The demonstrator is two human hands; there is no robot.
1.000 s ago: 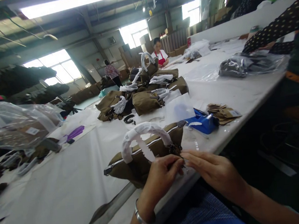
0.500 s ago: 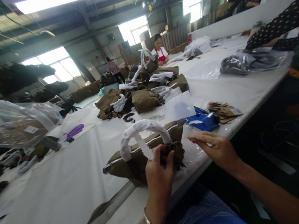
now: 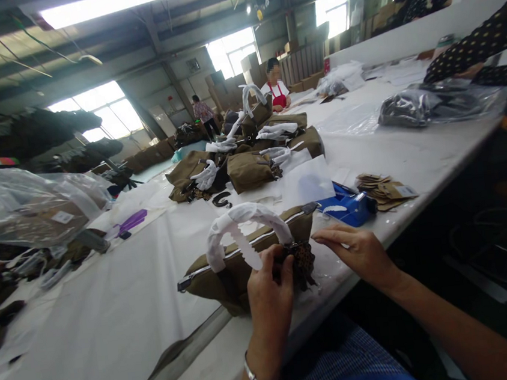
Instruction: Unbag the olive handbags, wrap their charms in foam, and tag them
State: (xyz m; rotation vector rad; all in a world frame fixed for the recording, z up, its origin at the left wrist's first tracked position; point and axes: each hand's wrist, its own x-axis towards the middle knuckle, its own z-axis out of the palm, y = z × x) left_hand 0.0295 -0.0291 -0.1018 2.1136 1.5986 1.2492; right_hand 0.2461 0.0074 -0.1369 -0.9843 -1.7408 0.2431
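An olive handbag (image 3: 231, 283) with a silver zip sits near the table's front edge. White wrapping covers its upright handle (image 3: 246, 210). My left hand (image 3: 271, 291) is closed at the front handle base, fingers and thumb round the dark top of a leopard-print charm (image 3: 305, 260); the exact grip is partly hidden. Beside those fingers hangs a white strip with a jagged edge (image 3: 247, 248). To the right of the bag, my right hand (image 3: 364, 254) is raised with thumb and fingertips pinched together, close to the charm but apart from it. Anything in that pinch is too small to make out.
A blue tape dispenser (image 3: 348, 204) and brown tags (image 3: 385, 191) lie right of the bag. Several olive bags (image 3: 251, 171) are heaped behind it. A co-worker's dotted sleeve (image 3: 477, 39) reaches over plastic-wrapped goods (image 3: 434, 103). A clear plastic bag (image 3: 42, 206) stands left.
My right hand has moved a little left, closer to the bag and charm. My left hand keeps its hold. The whole view has shifted slightly.
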